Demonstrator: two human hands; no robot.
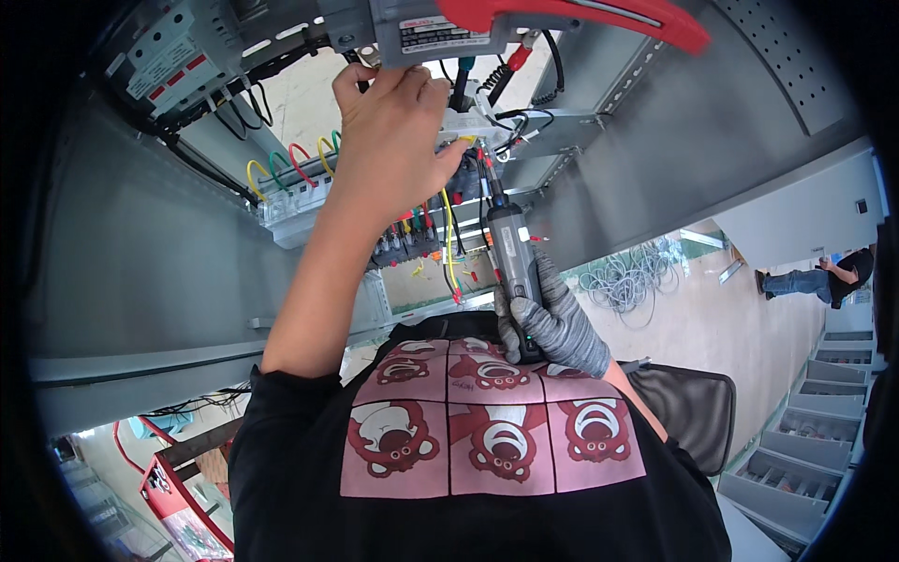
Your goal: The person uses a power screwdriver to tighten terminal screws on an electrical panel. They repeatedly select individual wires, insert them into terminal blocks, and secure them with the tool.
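My bare left hand (395, 126) reaches up to the underside of a grey switch unit (435, 39) with a red handle (599, 17). Its fingers bend against the unit's lower edge, their tips partly hidden. The thumb stretches away from them, towards a yellow-marked terminal spot (466, 140); whether anything lies under the hand I cannot see. In a grey knit glove, my right hand (557, 323) wraps round a dark grey powered screwdriver (513, 248). It points upward, its shaft ending among wires close to my left thumb. A yellow wire (449, 239) hangs left of the screwdriver.
Metal cabinet walls (646, 187) rise on both sides. Left of my arm are a clear-covered terminal row (300, 208) with coloured wire loops and a white breaker (178, 61). Coiled cable (632, 281) lies on the floor. Another person (819, 279) stands far right, near grey bins (787, 487).
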